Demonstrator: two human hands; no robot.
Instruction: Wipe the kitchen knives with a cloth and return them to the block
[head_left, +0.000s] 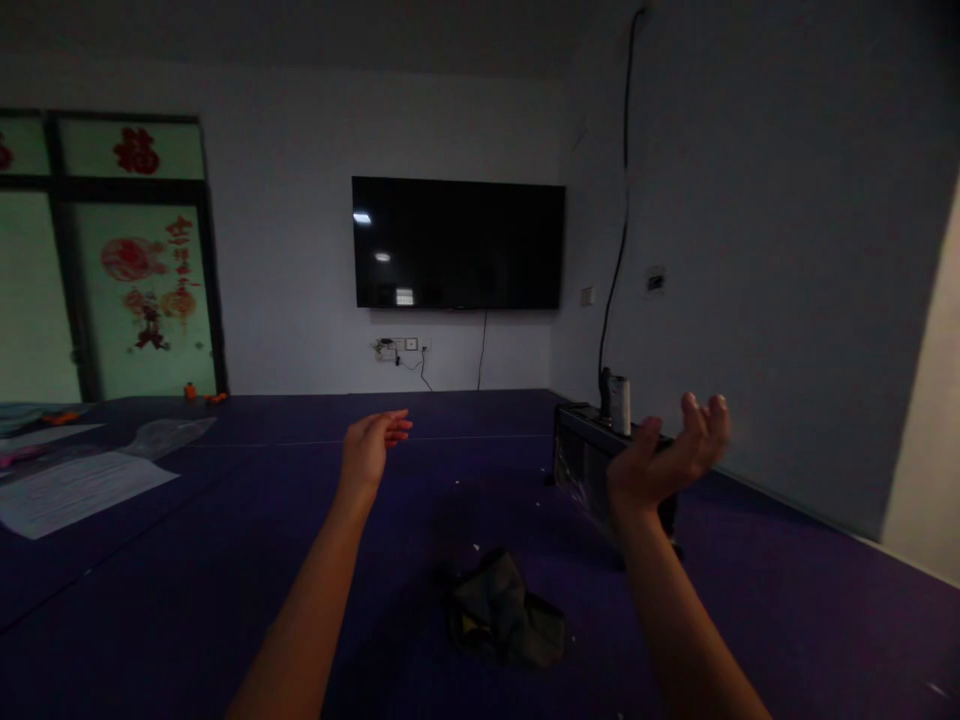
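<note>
My left hand (369,446) is raised left of centre above the dark blue-purple surface (420,520), fingers loosely bent toward the right and nothing in them. On the right, my right hand (664,458) is held palm up with its fingers loosely curled and apart, holding nothing. Behind it, partly hidden by the hand and forearm, stands a black box-shaped case (581,455). A small whitish upright object (620,404) sits on top of this case. Between my forearms lies a crumpled dark grey cloth-like item (510,612) with a yellowish patch; its kind is unclear.
Paper sheets (82,490) and a clear plastic bag (169,435) lie at the left, with small orange objects (214,398) farther back. A television (459,245) hangs on the far wall. A black cable (625,200) runs down the right wall behind the case.
</note>
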